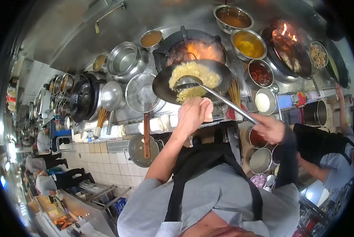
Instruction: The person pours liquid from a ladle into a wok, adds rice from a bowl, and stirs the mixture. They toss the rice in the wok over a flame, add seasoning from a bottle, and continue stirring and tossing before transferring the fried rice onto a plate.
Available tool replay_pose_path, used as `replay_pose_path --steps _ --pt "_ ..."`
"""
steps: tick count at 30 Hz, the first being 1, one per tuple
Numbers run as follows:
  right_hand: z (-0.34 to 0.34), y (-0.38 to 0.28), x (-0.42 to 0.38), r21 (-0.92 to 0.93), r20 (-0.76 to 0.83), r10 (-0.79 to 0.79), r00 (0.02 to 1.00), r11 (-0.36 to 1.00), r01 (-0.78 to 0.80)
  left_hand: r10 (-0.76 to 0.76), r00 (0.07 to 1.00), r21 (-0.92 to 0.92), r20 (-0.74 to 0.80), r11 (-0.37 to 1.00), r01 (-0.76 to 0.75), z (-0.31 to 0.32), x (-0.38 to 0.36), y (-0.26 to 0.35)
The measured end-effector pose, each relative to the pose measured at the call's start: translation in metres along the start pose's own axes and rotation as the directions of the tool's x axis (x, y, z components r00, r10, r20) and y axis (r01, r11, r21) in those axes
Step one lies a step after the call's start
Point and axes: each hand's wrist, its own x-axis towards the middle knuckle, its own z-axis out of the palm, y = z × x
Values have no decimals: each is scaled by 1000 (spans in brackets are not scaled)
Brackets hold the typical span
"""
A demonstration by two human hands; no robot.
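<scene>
My left hand (192, 117) is closed round the near edge of a dark wok (161, 87), with a folded pale cloth (208, 110) in its grip. The wok is tilted over a burner with flames (200, 51) at its far side. Yellow fried rice or egg, too blurred to name surely, fills the pan (206, 75). My right hand (270, 128) grips the long metal handle of a ladle (228, 102); the ladle's bowl rests in the yellow food. The wok's handle is hidden under the cloth and fingers.
A wood-handled strainer (146, 136) and a perforated skimmer (111, 96) lie left of the wok. Bowls of yellow oil (248, 43) and red sauce (261, 73) stand right. Another flaming wok (289, 49) is farther right, beside a co-worker (335, 166).
</scene>
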Motion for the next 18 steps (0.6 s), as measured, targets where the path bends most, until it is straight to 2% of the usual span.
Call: replay_pose_path --steps 1,3,4,6,7,8,9,11,13,14,15,18 --pt "-15 9 -9 162 63 79 995 983 -89 6 1000 10 -6 1000 -6 -14 3 6" --pt "-33 31 11 134 72 80 994 987 -89 -2 1000 -16 -17 1000 1 -15 11 5" --pt "-39 39 30 116 72 75 995 990 -83 -51 999 -1 12 999 51 12 13 -14" --pt "-36 67 109 -52 17 -42 999 998 43 -109 992 63 67 993 104 86 2 -57" --pt "-24 67 141 -257 -162 -18 987 966 -25 -122 987 113 104 988 110 115 -9 -72" --pt "-13 97 180 -466 -306 -448 840 840 279 -68 994 89 91 994 60 138 -21 -90" --pt "0 113 204 -466 -407 -452 794 850 245 -45 996 112 77 993 37 163 -37 -111" --pt "24 84 179 -377 -431 -455 780 876 302 -51 974 113 221 993 26 147 -62 -106" --pt "33 56 128 -416 -396 -342 852 894 166 0 973 190 233 981 -46 120 -55 -88" --pt "27 61 110 -387 -350 -374 859 893 231 26 968 224 249 971 -84 103 -52 -74" --pt "19 74 91 -351 -305 -400 864 891 288 -37 992 127 123 992 21 79 -37 -60" --pt "-8 78 36 -442 -250 -457 854 838 319 13 997 61 80 998 -18 85 5 -88"
